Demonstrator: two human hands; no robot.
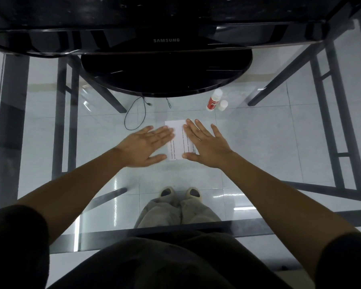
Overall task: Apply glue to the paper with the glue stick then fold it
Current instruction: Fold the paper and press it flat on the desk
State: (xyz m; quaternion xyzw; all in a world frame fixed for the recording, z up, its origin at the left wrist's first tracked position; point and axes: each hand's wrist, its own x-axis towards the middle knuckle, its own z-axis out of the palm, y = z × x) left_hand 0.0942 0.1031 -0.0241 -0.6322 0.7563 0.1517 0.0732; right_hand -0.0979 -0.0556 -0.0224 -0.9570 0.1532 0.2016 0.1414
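— Here, at a glass table (279,142), a person presses a paper (176,140) flat with both hands. Where exactly does it lie?

— Mid-table, in front of the monitor (167,40) base, between the two hands and partly under them. Its long axis runs straight away from the person, near edge to far edge.

— And the fingers?

— The left hand (146,146) lies flat, its fingers straight and held together, with the tips touching the paper's left edge. The right hand (206,147) lies flat too, its fingers straight and slightly spread, and it covers the sheet's right side. Neither hand pinches anything.

— The glue stick?

— The glue stick (213,101) stands upright, well apart from the paper, farther off and to the right. A small white piece (223,105), likely its cap, stands just beside it. The right hand is the nearer one.

— So what stage is this?

— Probably pressing a fold down, though whether glue is on the sheet cannot be told. Any further crease would seem to follow that long axis, with the left fingers sweeping in from the left while the right hand pins the sheet.
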